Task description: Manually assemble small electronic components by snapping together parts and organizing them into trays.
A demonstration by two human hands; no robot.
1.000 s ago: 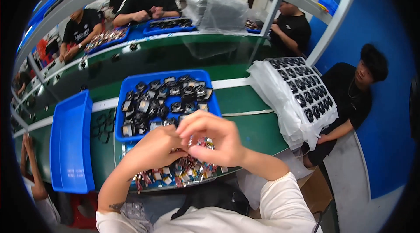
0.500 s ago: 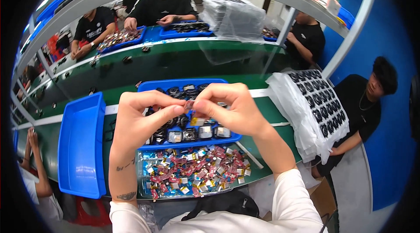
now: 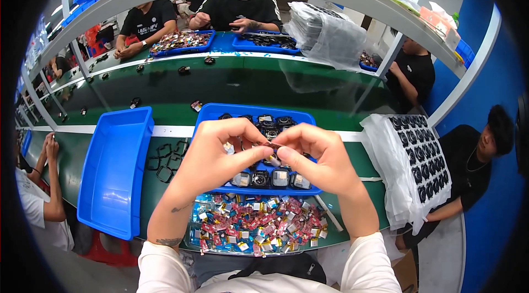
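Note:
My left hand [image 3: 223, 152] and my right hand [image 3: 319, 158] meet in front of me, each in a pinch on a small reddish circuit board [image 3: 272, 145]. A pale little part hangs just beneath the board; fingers cover much of both. Below my hands is a blue tray [image 3: 220, 108] of black square housings [image 3: 260, 179], some showing silvery faces, partly hidden by my hands. Nearer to me, a shallow clear tray holds a heap of red circuit boards [image 3: 264, 224] with silver and yellow pieces attached.
A blue bin [image 3: 113, 174] stands at left, beside loose black frames [image 3: 164, 162]. At right are stacked trays of black parts [image 3: 416, 155] in white plastic. Across the green conveyor [image 3: 242, 81], several people work under a grey shelf. Another person stands at far right.
The view has shifted, so the bench appears farther right and lower. Both hands still pinch the board, with the fingertips now closer together and the board turned flatter.

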